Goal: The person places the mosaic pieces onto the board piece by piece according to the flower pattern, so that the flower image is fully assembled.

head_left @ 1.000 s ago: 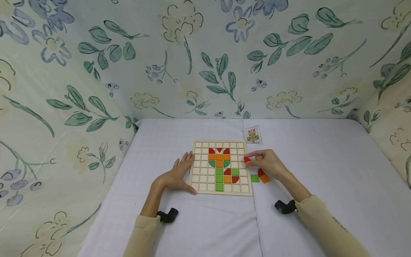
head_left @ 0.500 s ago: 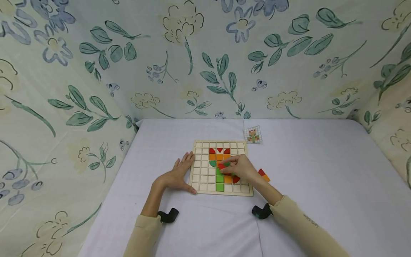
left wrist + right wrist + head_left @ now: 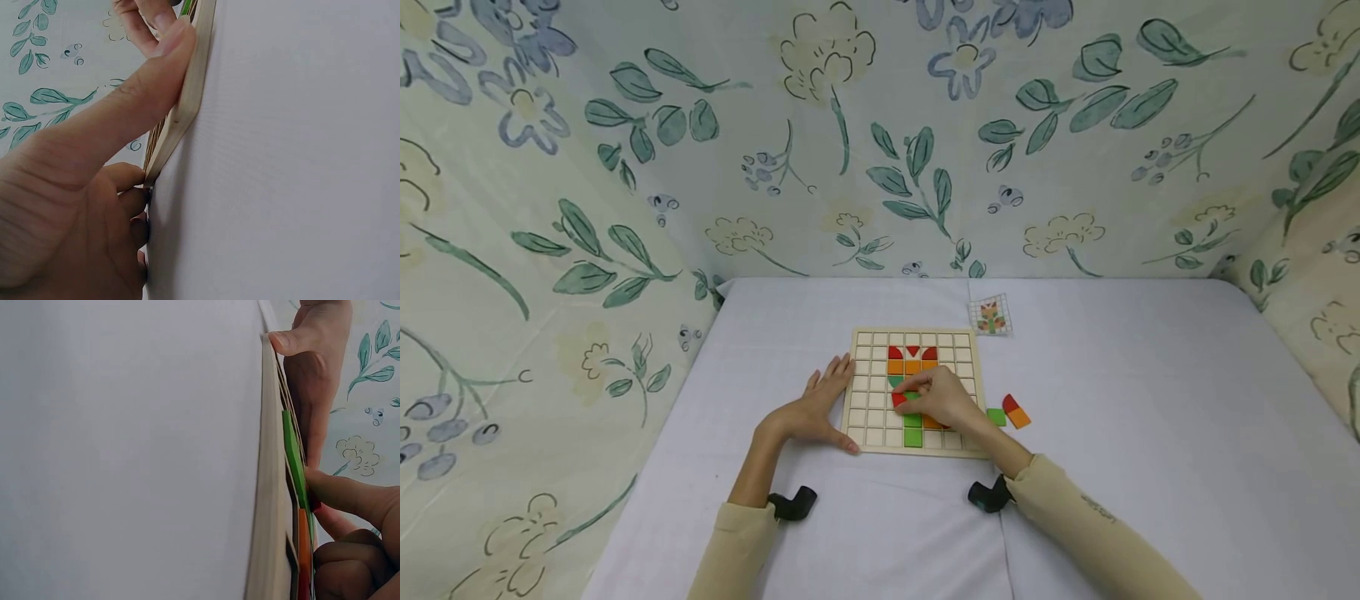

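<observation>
A wooden grid board [image 3: 873,418] lies on the cloth, holding red, orange and green tiles in a flower pattern. My left hand [image 3: 808,412] rests along its left edge, fingers spread at the side and thumb at the near corner. In the left wrist view the thumb [image 3: 137,103] lies on the board's rim. Over the board, my right hand [image 3: 946,398] pinches a red tile [image 3: 898,401] between thumb and fingers, just left of the green square column [image 3: 913,420]. The right hand covers several tiles. Right wrist view: the red tile [image 3: 316,504] shows by the thumb tip.
Right of the board lie a loose green square tile [image 3: 996,417], a red rounded tile [image 3: 1011,403] and an orange tile [image 3: 1018,417]. Behind the board's far right corner is a small pattern card [image 3: 990,315]. A floral curtain [image 3: 880,167] hangs behind the white-covered table [image 3: 1112,375].
My right hand has carried the red tile leftward from the board's right edge, across the board, to beside the green column. The left hand has stayed in place.
</observation>
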A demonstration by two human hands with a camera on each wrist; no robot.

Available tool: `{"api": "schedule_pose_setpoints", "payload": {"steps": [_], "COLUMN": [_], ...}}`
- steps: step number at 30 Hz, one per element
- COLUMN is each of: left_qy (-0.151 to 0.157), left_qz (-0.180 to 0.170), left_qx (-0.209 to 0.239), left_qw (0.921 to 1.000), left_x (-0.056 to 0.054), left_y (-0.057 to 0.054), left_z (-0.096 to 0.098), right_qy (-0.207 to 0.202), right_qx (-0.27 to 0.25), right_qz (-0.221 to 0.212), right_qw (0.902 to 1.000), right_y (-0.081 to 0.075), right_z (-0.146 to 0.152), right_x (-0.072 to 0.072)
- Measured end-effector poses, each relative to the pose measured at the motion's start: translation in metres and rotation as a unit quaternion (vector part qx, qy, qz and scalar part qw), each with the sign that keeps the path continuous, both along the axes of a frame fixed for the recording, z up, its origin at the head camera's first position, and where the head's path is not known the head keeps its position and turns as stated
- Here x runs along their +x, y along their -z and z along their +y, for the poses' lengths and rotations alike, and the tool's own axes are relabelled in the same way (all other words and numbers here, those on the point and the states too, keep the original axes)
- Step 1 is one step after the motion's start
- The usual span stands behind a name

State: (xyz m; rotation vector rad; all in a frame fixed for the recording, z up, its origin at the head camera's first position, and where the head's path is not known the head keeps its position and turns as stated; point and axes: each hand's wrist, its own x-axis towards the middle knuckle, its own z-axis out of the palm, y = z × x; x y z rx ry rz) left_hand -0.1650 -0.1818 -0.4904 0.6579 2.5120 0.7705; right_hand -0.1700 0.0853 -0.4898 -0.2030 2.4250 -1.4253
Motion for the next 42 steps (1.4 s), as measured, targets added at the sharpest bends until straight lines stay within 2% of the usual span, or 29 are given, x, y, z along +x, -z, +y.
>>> {"api": "schedule_pose_setpoints", "payload": {"steps": [7, 18, 25, 33, 42], "left_qy": [0.001, -0.003, 0.0, -0.004, -0.002], "left_qz": [0.001, -0.001, 0.002, -0.003, -0.001], "left_qx": [0.003, -0.001, 0.005, 0.0, 0.001], "left_qw": [1.0, 1.0, 1.0, 1.0, 1.0], "left_x": [-0.0013, -0.0015, -0.0015, -0.0006, -0.0003], "left_y": [0.0022, 0.0022, 0.0025, 0.0011, 0.0004], "left_z": [-0.0001, -0.0001, 0.0001, -0.0004, 0.0004], "right_qy": [0.025, 0.037, 0.033, 0.051, 0.047], "right_qx": [0.014, 0.009, 0.016, 0.014, 0.023], "right_qz": [-0.017, -0.006, 0.018, -0.002, 0.003], "right_qw": [0.9995, 0.9993, 0.9992, 0.9986, 0.9986], "right_y": [0.001, 0.0001, -0.0009, -0.0008, -0.0026], "right_z": [-0.0011, -0.003, -0.0079, -0.007, -0.0079], "right_x": [0.0016, 0.0029, 0.0038, 0.0072, 0.0092]}}
